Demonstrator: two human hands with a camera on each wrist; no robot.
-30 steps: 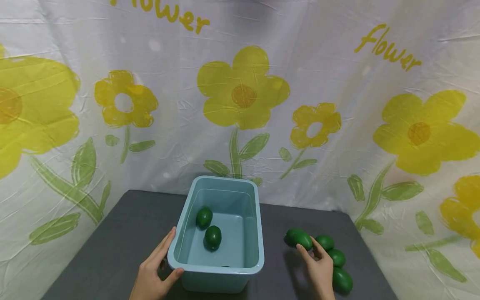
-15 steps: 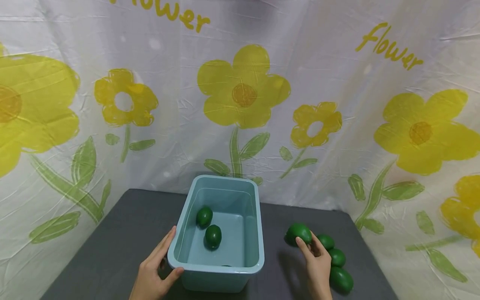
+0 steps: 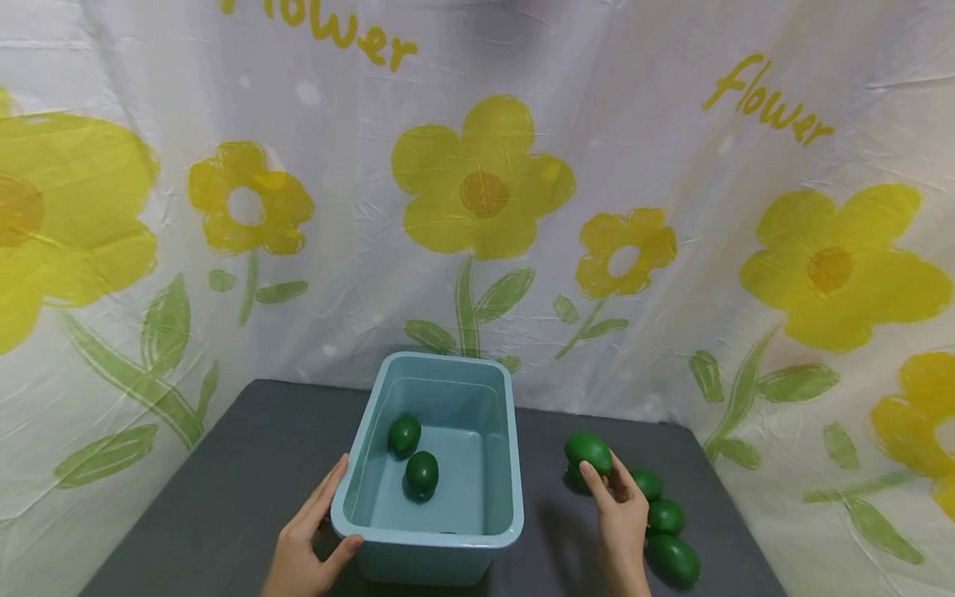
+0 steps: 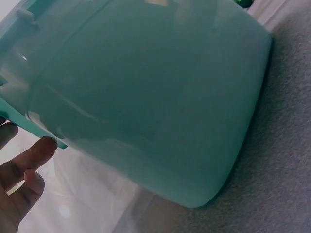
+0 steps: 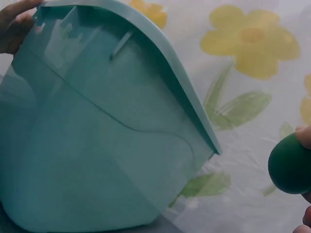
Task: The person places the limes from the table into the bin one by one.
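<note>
My left hand (image 3: 304, 535) holds the near left corner of a light blue plastic bin (image 3: 429, 537), thumb at the front rim and fingers along the left side. In the left wrist view its fingertips (image 4: 46, 144) meet the rim's edge. My right hand (image 3: 621, 514) grips a smooth dark green avocado (image 3: 588, 451), raised above the table to the right of the bin; the right wrist view shows this avocado (image 5: 290, 165) at its right edge. Another avocado (image 3: 574, 478) lies partly hidden behind it. Two avocados (image 3: 422, 475) lie inside the bin, and a sliver of green shows behind its front rim.
Several more avocados (image 3: 666, 518) lie in a row on the dark grey tabletop (image 3: 261, 448), right beside my right hand. A white curtain (image 3: 343, 274) printed with yellow flowers hangs behind and along both sides of the table.
My right hand has lifted the avocado slightly and drawn it a little left, away from the row, revealing another beneath it. My left hand stays on the bin's corner.
</note>
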